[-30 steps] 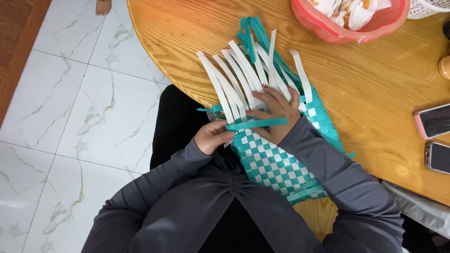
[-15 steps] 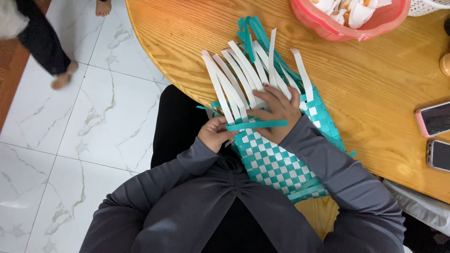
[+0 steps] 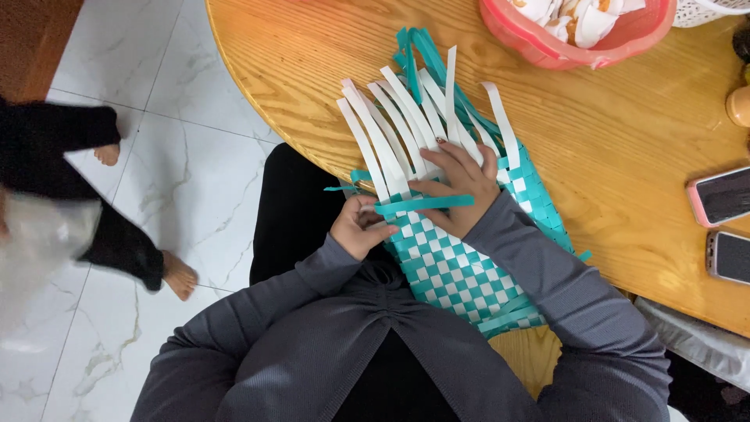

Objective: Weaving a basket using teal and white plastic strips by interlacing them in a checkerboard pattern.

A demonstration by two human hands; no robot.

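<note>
Across the round wooden tabletop [image 3: 312, 70], edge nearest the person: a teal-and-white woven mat [image 3: 453, 266], checkered, half hanging over the lap, loose white strips [image 3: 391, 133] fanning away from it. Pink basket [image 3: 586, 35] at far edge; two phones [image 3: 726, 227] at right. Right hand [image 3: 457, 184] lies flat, fingers spread, pressing the white strips down. Left hand [image 3: 361, 227] curled closed, pinching one teal strip [image 3: 426, 205] that crosses beneath the right hand. Another person's bare feet [image 3: 178, 275] on the marble floor, left.
</note>
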